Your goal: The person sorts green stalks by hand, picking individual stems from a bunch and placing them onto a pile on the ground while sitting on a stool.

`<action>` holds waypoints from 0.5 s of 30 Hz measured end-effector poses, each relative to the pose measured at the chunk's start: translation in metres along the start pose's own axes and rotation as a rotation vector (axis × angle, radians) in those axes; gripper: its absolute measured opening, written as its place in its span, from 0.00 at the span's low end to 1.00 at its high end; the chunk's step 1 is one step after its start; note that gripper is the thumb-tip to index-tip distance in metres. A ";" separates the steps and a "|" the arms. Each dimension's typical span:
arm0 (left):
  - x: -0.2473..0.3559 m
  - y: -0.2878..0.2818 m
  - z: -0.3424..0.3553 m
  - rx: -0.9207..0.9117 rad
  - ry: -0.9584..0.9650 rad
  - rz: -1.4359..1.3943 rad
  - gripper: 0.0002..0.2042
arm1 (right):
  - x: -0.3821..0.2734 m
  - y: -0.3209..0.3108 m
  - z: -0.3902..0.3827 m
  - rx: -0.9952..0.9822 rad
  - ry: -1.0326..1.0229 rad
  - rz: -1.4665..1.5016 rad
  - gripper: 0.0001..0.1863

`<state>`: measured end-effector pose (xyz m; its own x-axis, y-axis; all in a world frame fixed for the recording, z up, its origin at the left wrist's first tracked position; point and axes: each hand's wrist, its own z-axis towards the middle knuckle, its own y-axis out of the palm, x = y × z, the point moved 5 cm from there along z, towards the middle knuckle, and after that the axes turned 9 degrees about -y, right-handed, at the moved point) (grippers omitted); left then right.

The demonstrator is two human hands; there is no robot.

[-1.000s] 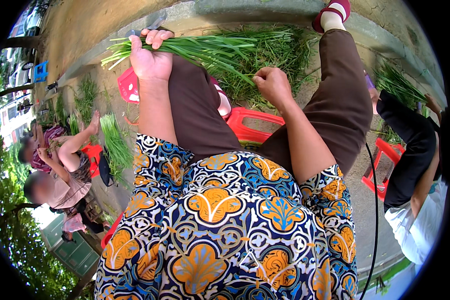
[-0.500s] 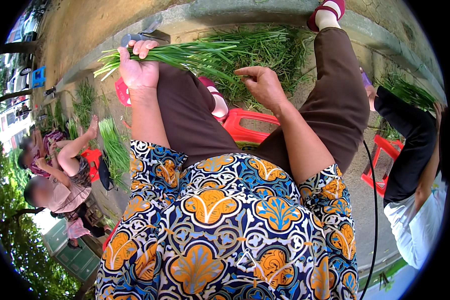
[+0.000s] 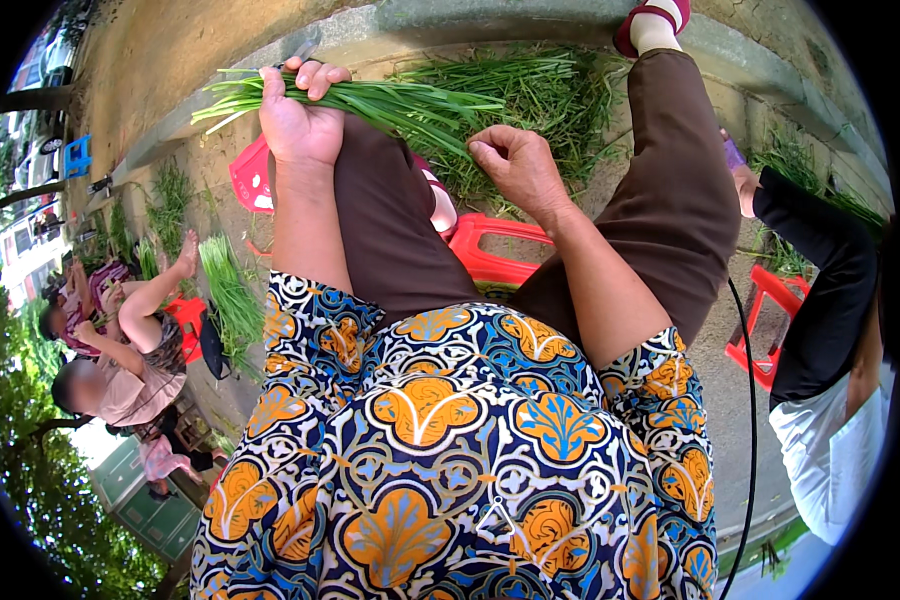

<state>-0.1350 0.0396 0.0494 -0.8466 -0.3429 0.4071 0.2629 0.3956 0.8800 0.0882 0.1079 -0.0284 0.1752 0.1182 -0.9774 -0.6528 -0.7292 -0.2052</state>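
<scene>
My left hand (image 3: 304, 122) is closed round a bunch of long, flat green leaves (image 3: 395, 108), held sideways above my left knee, the paler ends poking out to the left. At the bunch's right end, my right hand (image 3: 515, 172) has thumb and forefinger pinched at a leaf tip. Beyond both hands lies a tangled heap of green leaves and trimmings (image 3: 555, 105) on the ground. A red plastic stool (image 3: 495, 225) stands between my legs, partly hidden by them. A grey object (image 3: 300, 48) behind my left hand is mostly hidden.
A concrete kerb (image 3: 770, 85) curves behind the heap. Two people (image 3: 120, 385) sit at the left beside loose green bunches (image 3: 230, 300). Another person (image 3: 820, 440) sits at the right by a red stool (image 3: 755, 320). A black cable (image 3: 748, 420) runs down my right side.
My left hand dipped leftward, then rose back with the bunch. My right hand has shifted left from where it was; its forefinger, stretched out half a second ago, is now curled in.
</scene>
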 end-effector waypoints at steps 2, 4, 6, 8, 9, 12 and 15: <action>0.000 0.001 -0.002 0.012 0.002 0.021 0.19 | -0.006 -0.001 0.001 0.020 0.010 -0.051 0.09; 0.000 -0.002 -0.002 0.005 -0.018 0.038 0.18 | -0.006 -0.003 0.000 0.051 0.053 -0.079 0.09; -0.001 -0.005 0.001 -0.007 -0.046 0.060 0.18 | -0.001 -0.005 0.002 0.098 0.124 -0.081 0.10; -0.005 -0.006 0.003 -0.018 -0.081 0.085 0.17 | 0.003 -0.008 0.003 0.160 0.181 -0.085 0.10; -0.007 -0.007 0.003 -0.006 -0.086 0.103 0.17 | 0.006 -0.009 0.002 0.190 0.210 -0.087 0.10; -0.011 -0.008 0.004 0.009 -0.095 0.115 0.17 | 0.015 -0.011 0.003 0.174 0.263 -0.115 0.12; -0.008 -0.007 0.006 -0.015 -0.076 0.061 0.16 | 0.029 -0.022 0.001 0.217 0.372 -0.248 0.12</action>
<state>-0.1327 0.0444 0.0387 -0.8610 -0.2530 0.4412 0.3216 0.4011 0.8577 0.1073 0.1279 -0.0525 0.5700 -0.0072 -0.8216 -0.6895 -0.5482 -0.4735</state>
